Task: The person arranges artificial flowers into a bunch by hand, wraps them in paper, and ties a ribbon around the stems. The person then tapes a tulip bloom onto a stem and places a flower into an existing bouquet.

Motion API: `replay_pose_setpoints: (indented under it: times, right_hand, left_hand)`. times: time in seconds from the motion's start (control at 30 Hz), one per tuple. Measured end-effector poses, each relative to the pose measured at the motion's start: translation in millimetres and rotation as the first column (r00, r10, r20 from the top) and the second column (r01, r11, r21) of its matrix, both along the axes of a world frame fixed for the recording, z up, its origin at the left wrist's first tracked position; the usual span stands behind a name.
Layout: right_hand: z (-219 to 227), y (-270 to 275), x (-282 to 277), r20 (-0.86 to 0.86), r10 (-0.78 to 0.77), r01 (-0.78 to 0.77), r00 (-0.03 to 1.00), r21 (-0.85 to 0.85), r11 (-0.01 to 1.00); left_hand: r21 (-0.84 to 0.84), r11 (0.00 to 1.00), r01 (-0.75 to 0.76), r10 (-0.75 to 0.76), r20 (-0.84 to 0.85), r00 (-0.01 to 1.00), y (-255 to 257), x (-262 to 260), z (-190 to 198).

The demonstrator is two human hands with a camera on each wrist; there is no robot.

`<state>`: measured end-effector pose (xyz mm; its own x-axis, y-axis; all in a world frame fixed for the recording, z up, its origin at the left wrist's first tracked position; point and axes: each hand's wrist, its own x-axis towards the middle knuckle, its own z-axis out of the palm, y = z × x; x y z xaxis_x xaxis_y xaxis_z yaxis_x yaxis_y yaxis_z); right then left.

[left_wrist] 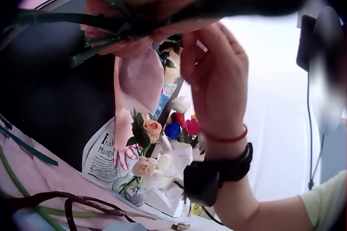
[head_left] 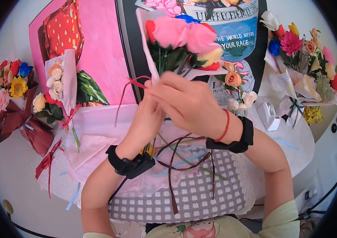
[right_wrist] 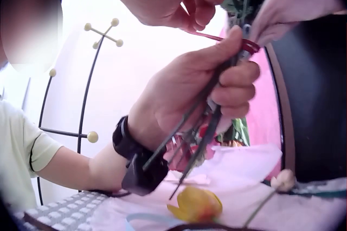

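Note:
A bouquet of artificial flowers (head_left: 170, 32), with pink roses and red, blue and cream blooms in pale pink wrapping, stands upright in front of me. My left hand (right_wrist: 198, 82) grips its green stems (right_wrist: 209, 125) below the paper, the stem ends sticking out under the fist. A thin red ribbon (right_wrist: 250, 46) circles the gathered neck just above the left fingers. Close beside it, my right hand (head_left: 192, 105) pinches the ribbon between thumb and fingers, pulled taut in the right wrist view. One loose ribbon end hangs left of the hands in the head view.
Dark brown ribbons (head_left: 172, 158) and loose stems lie on pink paper and a grey checked cloth (head_left: 176, 202). Wrapped bouquets stand left and right, one in maroon paper (head_left: 33, 137). A white tape dispenser (head_left: 269, 116) sits at right. Two painted panels rise behind, one pink (head_left: 101, 35).

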<state>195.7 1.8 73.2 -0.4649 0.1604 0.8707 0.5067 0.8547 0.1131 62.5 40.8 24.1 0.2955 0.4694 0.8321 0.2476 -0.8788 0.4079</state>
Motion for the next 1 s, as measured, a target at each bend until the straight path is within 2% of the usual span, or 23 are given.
replay_pose_setpoints:
  times: [0.03, 0.07, 0.1, 0.13, 0.17, 0.23, 0.3, 0.33, 0.37, 0.4, 0.43, 0.47, 0.5, 0.53, 0.57, 0.6, 0.63, 0.67, 0.73, 0.87, 0.93, 0.97, 1.0]
  right_hand:
    - [8.1, -1.8, -7.1, -0.012, -0.034, 0.035, 0.999, 0.089, 0.995]
    - [14.5, -3.4, -12.6, -0.027, -0.068, 0.072, 0.997, 0.178, 0.982]
    - [18.8, -5.0, -16.2, -0.032, -0.07, 0.075, 0.997, 0.179, 0.981]
    - [22.4, -6.5, -19.0, 0.071, -0.255, 0.241, 0.964, 0.162, 0.957]
    - [24.9, -8.3, -21.4, 0.176, -0.426, 0.401, 0.887, 0.161, 0.902]
    - [25.8, -11.5, -23.9, 0.243, -0.482, 0.454, 0.842, 0.166, 0.875]
    - [25.8, -12.4, -24.7, 0.165, -0.383, 0.353, 0.909, 0.185, 0.917]
    - [25.6, -12.1, -24.5, 0.168, -0.382, 0.351, 0.909, 0.187, 0.917]
    - [25.1, -11.0, -23.2, 0.093, -0.302, 0.288, 0.949, 0.141, 0.947]
    - [24.3, -9.8, -21.4, 0.013, -0.22, 0.218, 0.975, 0.1, 0.971]
    - [22.4, -8.9, -19.2, 0.014, -0.218, 0.215, 0.976, 0.103, 0.971]
    - [19.7, -8.3, -16.7, 0.024, -0.133, 0.131, 0.991, 0.067, 0.989]
    - [17.2, -7.4, -14.3, 0.032, -0.048, 0.047, 0.998, 0.033, 0.998]
    - [13.3, -8.0, -12.5, 0.033, -0.059, 0.058, 0.998, 0.023, 0.998]
    - [11.9, -10.8, -8.1, 0.033, -0.058, 0.057, 0.998, 0.028, 0.998]
    - [11.4, -13.5, -2.2, -0.07, 0.031, -0.033, 0.997, -0.032, 0.999]
    - [10.6, -15.8, 3.1, -0.177, 0.112, -0.129, 0.978, -0.083, 0.988]
    - [8.0, -17.5, 8.2, -0.176, 0.116, -0.131, 0.978, -0.081, 0.988]
    - [0.2, -17.0, 15.4, -0.403, 0.183, -0.301, 0.897, -0.252, 0.92]
    - [-16.2, -4.2, 20.3, -0.542, 0.25, -0.429, 0.802, -0.231, 0.873]
    - [-19.3, -2.7, 23.1, -0.698, 0.238, -0.575, 0.675, -0.296, 0.763]
    - [-20.0, -4.4, 22.9, -0.7, 0.237, -0.576, 0.673, -0.295, 0.763]
    - [-20.1, -6.8, 22.4, -0.711, 0.249, -0.596, 0.658, -0.29, 0.748]
  left_hand:
    - [0.0, 1.0, 0.001, -0.001, -0.003, 1.0, -3.6, 1.9, -0.5]
    - [-0.114, 0.992, -0.06, 0.056, -0.033, 0.998, -10.1, 4.2, 0.4]
    - [-0.222, 0.967, -0.123, 0.11, -0.07, 0.992, -17.3, 4.8, 2.9]
    - [-0.042, 0.986, -0.159, 0.149, -0.175, 0.973, -27.2, 3.9, 9.1]
    - [-0.041, 0.987, -0.154, 0.145, -0.177, 0.973, -29.3, 3.7, 10.2]
    - [0.004, 0.992, -0.13, 0.128, -0.187, 0.974, -31.4, 3.1, 10.3]
    - [0.049, 0.99, -0.133, 0.139, -0.185, 0.973, -24.9, 2.8, 5.9]
    - [0.097, 0.986, -0.138, 0.154, -0.186, 0.97, -22.3, 2.3, 5.4]
    - [0.099, 0.985, -0.14, 0.156, -0.181, 0.971, -21.4, 2.4, 6.2]
    - [-0.196, 0.98, 0.016, -0.02, -0.016, 1.0, -22.3, 3.8, 8.9]
    - [-0.442, 0.871, 0.216, -0.144, 0.19, 0.971, -23.4, 4.3, 11.8]
    - [-0.439, 0.873, 0.214, -0.143, 0.189, 0.971, -24.0, 2.0, 15.8]
    - [-0.515, 0.813, 0.27, -0.183, 0.214, 0.96, -23.8, -1.6, 20.9]
    - [-0.584, 0.744, 0.324, -0.221, 0.242, 0.945, -23.7, -3.6, 25.2]
    - [-0.581, 0.748, 0.323, -0.221, 0.241, 0.945, -23.8, -3.7, 28.1]
    - [-0.608, 0.639, 0.471, -0.295, 0.372, 0.88, -23.6, -3.7, 31.1]
    - [-0.608, 0.512, 0.606, -0.346, 0.5, 0.794, -23.1, -3.9, 33.3]
    - [-0.619, 0.419, 0.664, -0.439, 0.502, 0.745, -15.0, -10.9, 29.4]
    - [-0.608, 0.407, 0.682, -0.445, 0.52, 0.729, -16.2, -10.2, 29.6]
    - [-0.613, 0.336, 0.715, -0.518, 0.514, 0.683, -12.7, -10.0, 25.2]
    - [-0.608, 0.289, 0.739, -0.522, 0.547, 0.654, -18.5, -7.8, 27.7]
    - [-0.597, 0.246, 0.764, -0.525, 0.58, 0.622, -20.9, -6.9, 28.8]
    - [-0.597, 0.247, 0.763, -0.525, 0.58, 0.623, -21.6, -6.4, 28.9]
